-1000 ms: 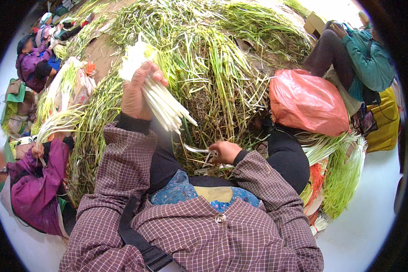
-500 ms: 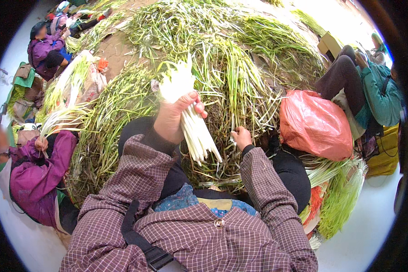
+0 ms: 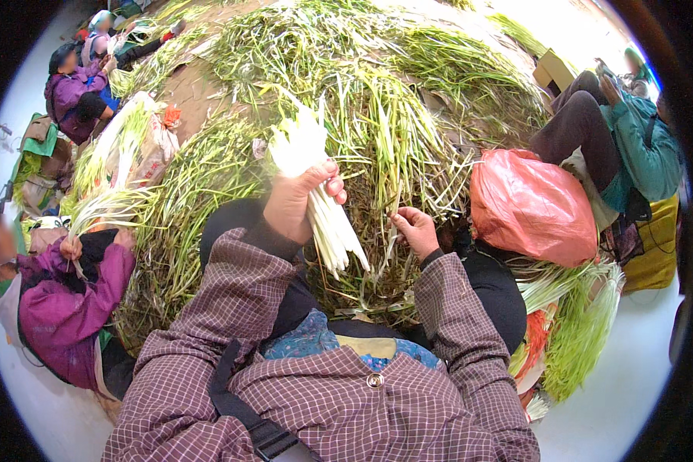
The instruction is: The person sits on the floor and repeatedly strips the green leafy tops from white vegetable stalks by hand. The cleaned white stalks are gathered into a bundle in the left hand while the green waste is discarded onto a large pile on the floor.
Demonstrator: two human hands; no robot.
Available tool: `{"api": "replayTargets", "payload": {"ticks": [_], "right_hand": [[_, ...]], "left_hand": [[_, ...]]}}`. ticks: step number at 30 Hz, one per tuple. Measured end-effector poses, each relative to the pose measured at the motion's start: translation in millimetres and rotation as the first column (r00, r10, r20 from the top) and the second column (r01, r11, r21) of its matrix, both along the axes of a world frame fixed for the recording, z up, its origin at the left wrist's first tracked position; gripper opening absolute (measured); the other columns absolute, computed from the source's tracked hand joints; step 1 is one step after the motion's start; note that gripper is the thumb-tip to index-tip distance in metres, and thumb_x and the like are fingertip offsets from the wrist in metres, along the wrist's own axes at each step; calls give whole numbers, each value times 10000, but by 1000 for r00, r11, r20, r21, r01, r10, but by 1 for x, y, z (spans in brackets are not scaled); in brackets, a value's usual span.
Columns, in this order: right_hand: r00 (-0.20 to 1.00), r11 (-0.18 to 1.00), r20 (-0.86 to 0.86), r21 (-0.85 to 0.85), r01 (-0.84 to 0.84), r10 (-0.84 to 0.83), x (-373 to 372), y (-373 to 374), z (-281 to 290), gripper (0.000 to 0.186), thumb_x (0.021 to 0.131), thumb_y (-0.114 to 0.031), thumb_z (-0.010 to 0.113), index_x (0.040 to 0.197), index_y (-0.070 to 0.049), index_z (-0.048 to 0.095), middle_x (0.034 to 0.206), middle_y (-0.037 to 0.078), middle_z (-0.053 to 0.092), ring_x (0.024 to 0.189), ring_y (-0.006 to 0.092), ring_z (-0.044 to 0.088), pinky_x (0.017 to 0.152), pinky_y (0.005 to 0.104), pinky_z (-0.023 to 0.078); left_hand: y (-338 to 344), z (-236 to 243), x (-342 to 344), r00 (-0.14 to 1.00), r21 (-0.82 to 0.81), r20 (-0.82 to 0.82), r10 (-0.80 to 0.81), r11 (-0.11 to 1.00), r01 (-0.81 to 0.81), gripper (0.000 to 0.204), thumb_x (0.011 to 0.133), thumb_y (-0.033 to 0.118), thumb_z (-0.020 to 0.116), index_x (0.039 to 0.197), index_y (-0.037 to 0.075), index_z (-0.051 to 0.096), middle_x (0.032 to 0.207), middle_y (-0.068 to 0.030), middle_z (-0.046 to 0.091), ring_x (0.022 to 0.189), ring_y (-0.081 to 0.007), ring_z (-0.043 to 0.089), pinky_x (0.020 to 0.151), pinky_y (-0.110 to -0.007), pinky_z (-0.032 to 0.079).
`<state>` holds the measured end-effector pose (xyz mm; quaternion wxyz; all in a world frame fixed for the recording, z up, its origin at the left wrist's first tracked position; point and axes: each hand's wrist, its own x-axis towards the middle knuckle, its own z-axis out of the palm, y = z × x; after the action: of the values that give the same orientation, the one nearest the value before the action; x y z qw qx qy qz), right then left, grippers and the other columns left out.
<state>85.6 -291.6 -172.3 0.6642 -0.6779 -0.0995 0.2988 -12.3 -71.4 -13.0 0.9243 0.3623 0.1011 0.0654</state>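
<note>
My left hand (image 3: 292, 202) is wrapped round a thick bunch of spring-onion-like stalks (image 3: 335, 239). Their white lower ends point down toward my lap, and the pale leafy ends rise above my fist, washed out by light. To the right, lower down, my right hand (image 3: 417, 232) is closed in a pinch, thumb against fingertips, on a thin pale stalk (image 3: 390, 246). Just beyond both hands lies a broad heap of loose yellow-green stalks (image 3: 377, 123), with browner, withered pieces nearer my knees.
A pink-red plastic sack (image 3: 533, 208) sits right of my knee, with bundled green stalks (image 3: 585, 331) below it. At left, a person in purple (image 3: 69, 308) holds stalks. Others sit farther left, and a person in teal (image 3: 643, 146) sits at right. A cardboard box (image 3: 554, 73) stands behind.
My right hand has turned and lifted slightly, its thumb and fingers now showing in a pinch. My left hand keeps the bunch almost in place. The person in purple has raised a second hand.
</note>
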Motion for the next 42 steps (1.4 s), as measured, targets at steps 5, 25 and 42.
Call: {"api": "replayTargets", "payload": {"ticks": [5, 25, 42], "right_hand": [[999, 983, 37, 181, -30, 23, -6, 0, 27, 152, 907, -174, 602, 1002, -58, 627, 813, -19, 658, 623, 13, 558, 485, 161, 428], [974, 928, 35, 298, -226, 226, -66, 9, 43, 130, 928, -167, 574, 952, -46, 613, 737, -40, 585, 559, 26, 446, 497, 178, 365], [942, 977, 293, 87, -196, 163, -65, 13, 47, 219, 866, -169, 640, 984, 14, 619, 755, 17, 622, 646, 77, 558, 585, 245, 471]], "left_hand": [[-5, -3, 0, 999, 46, -25, 40, 998, -39, 209, 835, 72, 647, 973, 17, 501, 796, -46, 528, 652, -126, 529, 600, -295, 489], [-21, -29, 4, 980, 307, -94, 174, 942, -137, 251, 791, -6, 649, 1014, -43, 540, 864, -109, 620, 601, -140, 580, 549, -280, 535], [-25, -28, 1, 967, 479, -222, 128, 878, -7, 169, 770, 30, 705, 897, -18, 605, 631, -61, 603, 486, -151, 578, 458, -273, 500]]}}
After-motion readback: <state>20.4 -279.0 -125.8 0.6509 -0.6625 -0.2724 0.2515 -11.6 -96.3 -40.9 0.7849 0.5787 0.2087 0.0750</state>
